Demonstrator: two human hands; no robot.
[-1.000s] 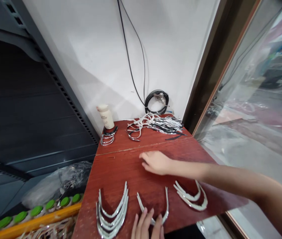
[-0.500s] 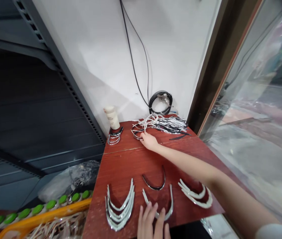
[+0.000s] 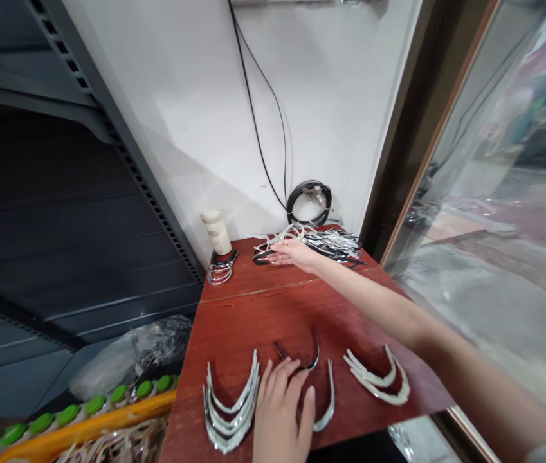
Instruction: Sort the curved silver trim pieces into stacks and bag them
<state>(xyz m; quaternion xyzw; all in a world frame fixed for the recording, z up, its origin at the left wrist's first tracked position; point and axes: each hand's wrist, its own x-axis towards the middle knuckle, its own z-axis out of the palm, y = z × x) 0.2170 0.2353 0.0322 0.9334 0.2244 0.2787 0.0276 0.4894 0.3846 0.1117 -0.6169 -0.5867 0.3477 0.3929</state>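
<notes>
My left hand (image 3: 282,408) lies low over the near edge of the red table, fingers spread. It partly covers a pale U-shaped headband (image 3: 328,408), and its fingertips reach a thin black headband (image 3: 315,350). At the back, my right hand (image 3: 294,253) is stretched out with its fingers extended beside a dark headband (image 3: 262,258); its fingertips overlap the band, and I see no firm grip. Nested pale headbands (image 3: 227,429) lie to the left of my left hand. More pale headbands (image 3: 388,393) lie to its right.
Black and silver strips (image 3: 335,241) are heaped at the back of the red table (image 3: 244,321). A white bottle (image 3: 217,233) stands by curved bands (image 3: 219,275). Coiled black cable (image 3: 309,202) rests against the wall. A yellow crate (image 3: 94,424) and green-lidded containers (image 3: 67,415) sit left; a glass panel (image 3: 470,212) right.
My left hand has moved forward, from the near pale headband toward the black one. My right hand has gone from bent fingers at the dark headband to extended fingers.
</notes>
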